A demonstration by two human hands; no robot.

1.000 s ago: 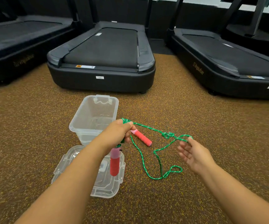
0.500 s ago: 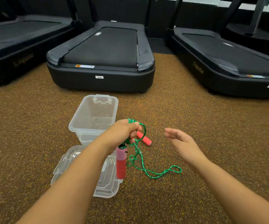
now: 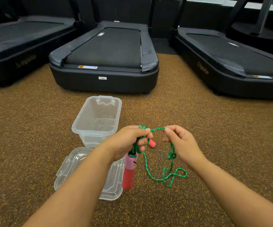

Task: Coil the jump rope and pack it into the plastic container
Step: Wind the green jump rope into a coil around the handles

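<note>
Nearest the camera, a clear, ribbed plastic lid [image 3: 90, 174] lies flat on speckled brown rubber flooring [image 3: 26, 136], at seven o'clock from the hands. Just above it, the left hand [image 3: 129, 141] grips a bunch of braided green jump rope [image 3: 165, 175], one pink foam handle [image 3: 128, 174] hanging upright below the fist, the second handle [image 3: 152, 143] poking out toward three o'clock. The right hand [image 3: 180, 143] pinches the cord beside it; a short taut span bridges the two hands, and the uncoiled slack droops to the floor at five o'clock, nearer the right hand. Beyond, at eleven o'clock, the open transparent plastic container [image 3: 98, 120] sits with its long axis running away. Farther off stand black treadmills [image 3: 106, 51].
</note>
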